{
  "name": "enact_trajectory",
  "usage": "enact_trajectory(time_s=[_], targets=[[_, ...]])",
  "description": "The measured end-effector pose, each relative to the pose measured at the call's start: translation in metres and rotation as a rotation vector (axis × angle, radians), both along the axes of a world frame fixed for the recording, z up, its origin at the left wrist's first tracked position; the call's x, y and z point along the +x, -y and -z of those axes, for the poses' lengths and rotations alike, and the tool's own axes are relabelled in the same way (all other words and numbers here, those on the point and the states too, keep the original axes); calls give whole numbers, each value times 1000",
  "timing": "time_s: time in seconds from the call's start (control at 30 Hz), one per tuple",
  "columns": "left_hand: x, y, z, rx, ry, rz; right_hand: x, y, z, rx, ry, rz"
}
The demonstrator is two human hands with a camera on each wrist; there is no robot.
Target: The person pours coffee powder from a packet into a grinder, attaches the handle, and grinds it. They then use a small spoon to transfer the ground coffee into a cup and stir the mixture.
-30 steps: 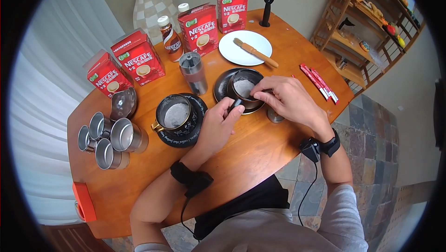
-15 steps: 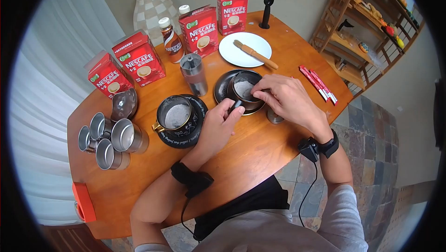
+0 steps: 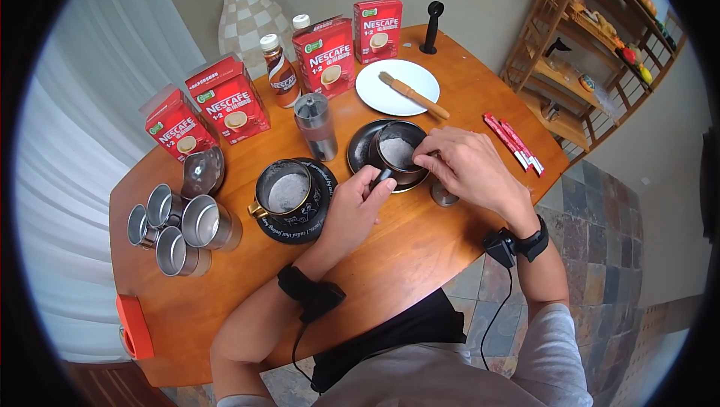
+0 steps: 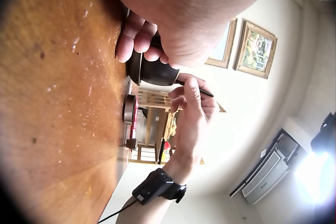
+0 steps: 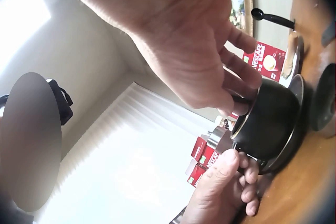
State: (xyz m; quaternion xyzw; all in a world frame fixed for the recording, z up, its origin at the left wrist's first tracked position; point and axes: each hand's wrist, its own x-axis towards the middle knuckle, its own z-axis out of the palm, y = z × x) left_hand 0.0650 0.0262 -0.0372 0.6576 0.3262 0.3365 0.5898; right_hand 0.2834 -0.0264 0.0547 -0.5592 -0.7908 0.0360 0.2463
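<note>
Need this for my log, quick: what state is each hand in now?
Left hand: closed, gripping the handle of the dark cup.
Right hand: closed, pinching a thin dark utensil at the cup.

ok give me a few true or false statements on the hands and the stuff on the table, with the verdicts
1. The left hand holds the dark cup by its handle. True.
2. The right hand lies flat on the white plate. False: it pinches a thin dark rod at the dark cup's rim.
3. The brush rests on the white plate, its wooden end past the edge. True.
4. The gold-handled cup is to the right of the dark cup. False: it is to the left.
5. The grinder stands upright. True.
</note>
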Motion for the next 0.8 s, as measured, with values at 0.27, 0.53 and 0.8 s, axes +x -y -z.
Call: enact_trajectory(time_s=[0.27,0.53,0.8], targets=[[0,0,-2,2,-14,-3,-1,0,2,2,-5,-2],[0,0,-1,-1,-3,-3,-2,0,6,22,-72,-9],[0,0,-3,-6,-5,-3,-2,2,10,-2,-118,11]])
